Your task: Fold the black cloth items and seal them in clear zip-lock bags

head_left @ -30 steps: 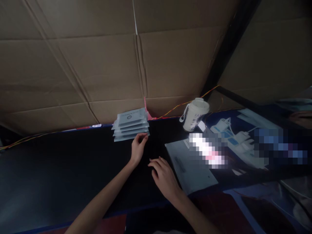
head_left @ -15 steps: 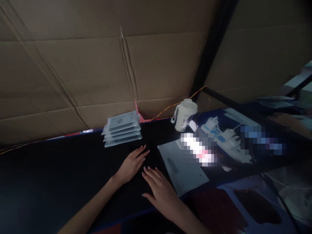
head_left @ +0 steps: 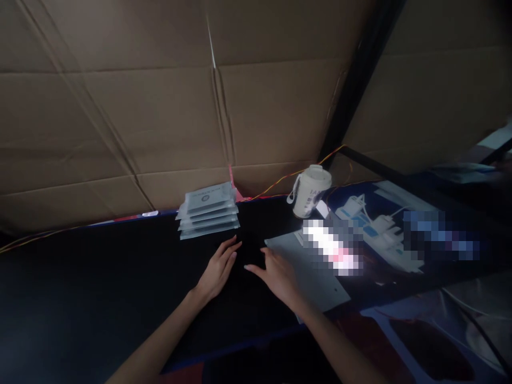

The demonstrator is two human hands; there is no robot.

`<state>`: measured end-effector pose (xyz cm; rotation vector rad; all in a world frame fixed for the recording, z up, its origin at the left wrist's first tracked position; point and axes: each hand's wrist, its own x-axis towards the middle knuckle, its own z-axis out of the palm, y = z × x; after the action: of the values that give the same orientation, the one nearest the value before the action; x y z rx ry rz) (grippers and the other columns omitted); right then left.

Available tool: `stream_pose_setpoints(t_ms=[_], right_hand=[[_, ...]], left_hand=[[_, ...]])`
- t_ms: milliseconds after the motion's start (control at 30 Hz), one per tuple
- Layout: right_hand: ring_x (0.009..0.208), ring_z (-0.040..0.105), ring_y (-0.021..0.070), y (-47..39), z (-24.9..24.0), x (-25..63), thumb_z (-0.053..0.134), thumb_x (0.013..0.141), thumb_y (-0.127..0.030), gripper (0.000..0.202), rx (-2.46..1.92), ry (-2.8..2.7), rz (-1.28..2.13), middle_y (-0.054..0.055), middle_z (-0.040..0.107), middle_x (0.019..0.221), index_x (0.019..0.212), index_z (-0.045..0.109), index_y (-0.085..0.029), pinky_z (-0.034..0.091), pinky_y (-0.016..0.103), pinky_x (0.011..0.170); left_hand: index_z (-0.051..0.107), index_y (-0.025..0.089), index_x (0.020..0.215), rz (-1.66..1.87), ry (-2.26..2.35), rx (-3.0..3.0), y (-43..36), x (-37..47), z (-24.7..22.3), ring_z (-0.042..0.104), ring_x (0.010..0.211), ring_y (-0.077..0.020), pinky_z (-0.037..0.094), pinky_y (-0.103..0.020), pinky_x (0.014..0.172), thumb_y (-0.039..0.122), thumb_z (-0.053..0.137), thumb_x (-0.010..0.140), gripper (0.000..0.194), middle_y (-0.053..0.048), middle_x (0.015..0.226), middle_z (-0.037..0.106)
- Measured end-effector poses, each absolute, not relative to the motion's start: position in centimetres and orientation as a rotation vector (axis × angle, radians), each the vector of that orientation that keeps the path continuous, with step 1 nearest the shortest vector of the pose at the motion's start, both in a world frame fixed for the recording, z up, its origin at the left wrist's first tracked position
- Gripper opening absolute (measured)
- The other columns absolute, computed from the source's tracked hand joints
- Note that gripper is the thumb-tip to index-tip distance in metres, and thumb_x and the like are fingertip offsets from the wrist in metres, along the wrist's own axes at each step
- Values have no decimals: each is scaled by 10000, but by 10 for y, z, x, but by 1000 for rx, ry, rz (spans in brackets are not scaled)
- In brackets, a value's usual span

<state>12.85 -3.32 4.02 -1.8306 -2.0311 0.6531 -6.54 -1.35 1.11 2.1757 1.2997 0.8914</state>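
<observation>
My left hand (head_left: pixel 218 268) rests on the black tabletop (head_left: pixel 120 288), fingers stretched out and nothing in it. Just beyond its fingertips lies a stack of flat, translucent packets (head_left: pixel 208 212) with printing on the top one. My right hand (head_left: pixel 280 274) reaches over the left part of a grey-white flat sheet or folder (head_left: pixel 320 288). Its thumb stands apart from the fingers, and no held thing shows. Whether this hand touches the sheet, I cannot tell.
A white lidded cup (head_left: pixel 312 192) with a strap stands at the back. Right of it are a power strip (head_left: pixel 378 229) with plugs and a bright blurred-out patch. Cardboard (head_left: pixel 168 117) walls the back, beside a dark slanted post (head_left: pixel 356 90). A thin yellow-red wire (head_left: pixel 276 184) runs along the rear edge.
My right hand has moved forward and over the sheet, away from my left hand, its thumb now spread. My left hand stays near the packets. The whole view has shifted slightly.
</observation>
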Motion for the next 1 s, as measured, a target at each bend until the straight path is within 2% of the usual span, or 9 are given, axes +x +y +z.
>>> stream_pose_setpoints(t_ms=[100,167,367,533,633,800,900,1000], right_hand=[[1059,620,312,-27,40,123,650,775,-497,605,-1868,-2012,814,181,667,1110,1200,554,-76,466,359,843],[1043,628,303,-22,41,122,667,753,-485,555,-1850,-1973,950,163,680,1086,1146,591,-100,463,346,829],[1001,637,246,-15,37,118,678,711,-268,412,-1674,-1779,1097,113,675,1086,1101,582,-175,468,317,813],[857,664,197,-14,37,120,608,729,-192,315,-1598,-1666,1158,62,693,973,1039,552,-200,482,283,716],[851,656,200,-9,52,126,611,730,-185,291,-1642,-1733,916,56,685,932,1013,540,-189,474,283,717],[921,630,246,-4,71,125,575,774,-118,289,-1629,-1978,211,103,665,965,1053,525,-173,481,336,766],[978,610,250,-16,59,114,562,749,-22,329,-1499,-2177,106,117,658,1005,1048,534,-155,490,360,833],[1014,606,251,-35,39,107,556,745,4,373,-1323,-2384,130,122,658,1047,1090,539,-140,494,394,899]], left_hand=[[517,247,1303,882,1275,2163,-13,-66,11,446,1288,-202,357,-394,1096,337,328,990,377,-52,1393,457],[515,249,1304,885,1266,2160,-13,-66,12,455,1277,-200,366,-391,1090,336,331,989,375,-53,1381,465],[515,253,1292,909,1247,2167,-14,-67,16,472,1252,-200,378,-400,1075,313,341,987,356,-60,1344,485],[557,231,1189,1148,1308,2148,-17,-68,20,530,1158,-192,433,-382,1006,264,383,974,279,-68,1208,551],[566,211,1100,1346,1389,2110,-17,-71,22,577,1037,-182,485,-352,901,243,435,953,199,-61,1099,572],[554,191,1053,1470,1423,2098,-19,-72,26,587,827,-147,503,-287,718,230,485,926,149,-45,997,564],[555,187,1033,1523,1385,2126,-27,-72,32,562,754,-137,485,-270,665,220,489,916,139,-22,889,551],[563,184,1009,1561,1276,2235,-39,-76,39,529,696,-127,463,-256,620,171,512,889,132,-14,832,538]])
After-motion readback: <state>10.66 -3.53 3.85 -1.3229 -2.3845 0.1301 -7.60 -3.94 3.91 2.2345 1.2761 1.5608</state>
